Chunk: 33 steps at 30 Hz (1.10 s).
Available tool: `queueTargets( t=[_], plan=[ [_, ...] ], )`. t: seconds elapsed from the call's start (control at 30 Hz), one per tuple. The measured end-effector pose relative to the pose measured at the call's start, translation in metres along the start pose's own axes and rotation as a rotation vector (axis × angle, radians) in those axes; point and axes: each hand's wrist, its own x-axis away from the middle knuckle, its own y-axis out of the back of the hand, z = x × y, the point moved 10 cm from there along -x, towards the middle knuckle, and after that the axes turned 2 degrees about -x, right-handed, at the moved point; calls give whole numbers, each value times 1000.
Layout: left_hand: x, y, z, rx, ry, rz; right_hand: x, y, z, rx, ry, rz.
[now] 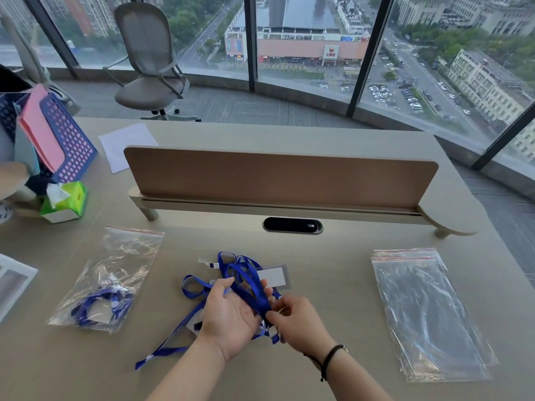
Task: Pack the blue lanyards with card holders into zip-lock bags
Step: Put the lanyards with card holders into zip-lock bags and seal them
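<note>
Only 1 sign shows lettering, and it stands outside the window.

On the low mall building [307,50] across the street, a white panel sign [331,52] bears a round red logo with a few red characters under it, too small to read with certainty. Coloured shop signs [282,58] run along the same frontage, all blurred. The green tissue box [67,201] on the surface shows a small yellow mark with no legible letters, and the printed sheet [11,280] at the left edge cannot be read.
</note>
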Motion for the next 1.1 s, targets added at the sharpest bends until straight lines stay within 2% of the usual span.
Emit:
queueTargets(
  t=[0.07,0.17,0.43,0.63,0.73,0.83,0.9,0.97,1.1],
  plan=[
    [-2,0,2,-106,8,-18,-5,-3,0,-2,-5,29],
    [-14,18,-2,-256,-17,-147,-14,-10,-2,25,-14,101],
    [-44,48,-21,-248,-41,-369,-82,6,-25,68,-118,118],
    [-79,64,-34,-181,-24,-443,-161,16,-27,563,21,27],
    [-89,66,-38,-149,17,-425,-188,-2,-21,879,165,72],
    [-90,65,-46,-150,33,-383,-202,-17,-19,1043,273,89],
    [-89,66,-52,-187,20,-368,-205,-18,-19,1060,287,56],
    [-91,69,-57,-233,-5,-379,-206,-14,-26,1001,219,57],
    [-96,62,-64,-381,-63,-395,-195,4,-37,679,68,51]
  ],
)
